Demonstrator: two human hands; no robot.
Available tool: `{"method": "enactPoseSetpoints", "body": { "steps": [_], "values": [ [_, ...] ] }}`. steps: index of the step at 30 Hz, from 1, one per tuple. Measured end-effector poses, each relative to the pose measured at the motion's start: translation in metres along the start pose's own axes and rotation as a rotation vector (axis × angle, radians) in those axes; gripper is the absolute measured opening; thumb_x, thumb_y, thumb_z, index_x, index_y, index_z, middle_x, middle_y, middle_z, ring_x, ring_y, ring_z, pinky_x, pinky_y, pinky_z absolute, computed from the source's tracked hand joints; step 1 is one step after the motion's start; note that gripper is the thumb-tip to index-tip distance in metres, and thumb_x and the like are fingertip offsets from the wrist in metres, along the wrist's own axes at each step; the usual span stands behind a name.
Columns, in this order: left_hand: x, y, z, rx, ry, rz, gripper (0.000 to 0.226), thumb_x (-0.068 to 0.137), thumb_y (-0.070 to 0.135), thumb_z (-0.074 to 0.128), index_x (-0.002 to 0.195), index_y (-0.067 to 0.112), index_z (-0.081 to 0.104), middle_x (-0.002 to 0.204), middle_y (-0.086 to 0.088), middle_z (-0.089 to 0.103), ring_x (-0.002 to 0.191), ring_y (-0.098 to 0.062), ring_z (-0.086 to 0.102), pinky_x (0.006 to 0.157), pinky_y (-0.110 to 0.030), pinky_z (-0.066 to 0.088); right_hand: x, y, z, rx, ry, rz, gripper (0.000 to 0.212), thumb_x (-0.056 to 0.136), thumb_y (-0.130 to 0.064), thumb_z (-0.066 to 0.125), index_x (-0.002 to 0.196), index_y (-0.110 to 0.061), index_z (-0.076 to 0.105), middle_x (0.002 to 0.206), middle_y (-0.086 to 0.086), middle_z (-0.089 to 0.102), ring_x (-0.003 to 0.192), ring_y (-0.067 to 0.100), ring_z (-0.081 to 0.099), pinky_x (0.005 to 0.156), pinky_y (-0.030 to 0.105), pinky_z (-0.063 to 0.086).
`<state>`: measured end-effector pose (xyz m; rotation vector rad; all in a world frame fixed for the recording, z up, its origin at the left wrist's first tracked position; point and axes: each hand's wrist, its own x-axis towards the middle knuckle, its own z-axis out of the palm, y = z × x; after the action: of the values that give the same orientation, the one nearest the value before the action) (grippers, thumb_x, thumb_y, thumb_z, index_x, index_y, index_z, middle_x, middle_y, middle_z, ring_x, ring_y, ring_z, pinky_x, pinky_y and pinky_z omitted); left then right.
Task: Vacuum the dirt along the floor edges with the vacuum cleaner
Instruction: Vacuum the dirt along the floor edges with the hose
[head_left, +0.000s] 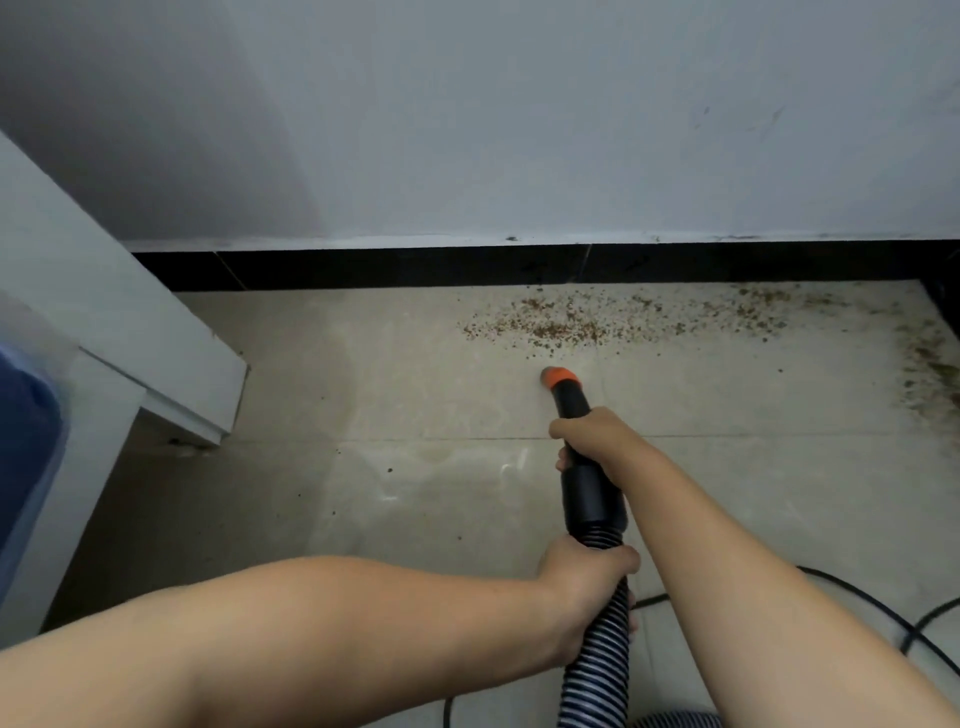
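Note:
A black vacuum nozzle with an orange tip (557, 376) points at the floor, just short of a band of brown dirt (550, 325) scattered along the black skirting (467, 267). My right hand (592, 439) grips the black nozzle tube near its front. My left hand (589, 577) grips the ribbed hose (597, 670) right behind the tube. More dirt (930, 374) lies in the right corner.
A white furniture leg and panel (156, 358) stand at the left, with something blue (26, 441) at the far left edge. A black power cord (883, 610) loops on the pale tile floor (389, 405) at the lower right. White wall above the skirting.

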<state>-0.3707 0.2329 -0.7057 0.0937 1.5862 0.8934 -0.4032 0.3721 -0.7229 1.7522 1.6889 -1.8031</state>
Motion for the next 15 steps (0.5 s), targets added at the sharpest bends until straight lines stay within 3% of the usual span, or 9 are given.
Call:
{"method": "enactPoseSetpoints", "body": {
  "steps": [3,8,13,15],
  "values": [
    [0.007,0.012,0.033,0.033,-0.046,-0.041,0.008,0.088,0.014,0.061,0.085,0.012,0.054,0.067,-0.008,0.058,0.050,-0.018,0.055,0.049,-0.025,0.048,0.008,0.014,-0.046,0.039,0.075,0.029,0.031,0.083,-0.009,0.060,0.111,0.000,0.048,0.060,0.012,0.059,0.048,0.021,0.060,0.054,0.030,0.050],
    [0.012,0.036,0.071,-0.107,-0.133,-0.152,0.010,0.083,0.009,0.060,0.087,0.007,0.050,0.064,-0.009,0.053,0.046,-0.019,0.051,0.050,-0.029,0.049,0.018,0.016,-0.092,0.036,0.105,0.049,0.025,0.084,-0.006,0.059,0.106,0.002,0.050,0.052,0.010,0.056,0.038,0.018,0.057,0.049,0.027,0.047],
    [0.024,0.042,0.068,-0.164,-0.135,-0.144,0.021,0.083,0.009,0.062,0.100,0.005,0.050,0.064,-0.009,0.053,0.043,-0.018,0.051,0.049,-0.028,0.049,0.027,0.009,-0.097,0.033,0.096,0.049,0.026,0.086,-0.010,0.061,0.106,0.002,0.050,0.050,0.009,0.059,0.038,0.015,0.059,0.047,0.025,0.045],
    [0.026,0.038,0.058,-0.196,-0.132,-0.141,0.019,0.083,0.008,0.062,0.097,0.005,0.051,0.062,-0.010,0.052,0.042,-0.018,0.051,0.047,-0.028,0.049,0.029,0.008,-0.085,0.030,0.075,0.028,0.028,0.085,-0.010,0.061,0.108,0.001,0.050,0.052,0.009,0.060,0.040,0.016,0.060,0.046,0.024,0.046]
  ]
}}
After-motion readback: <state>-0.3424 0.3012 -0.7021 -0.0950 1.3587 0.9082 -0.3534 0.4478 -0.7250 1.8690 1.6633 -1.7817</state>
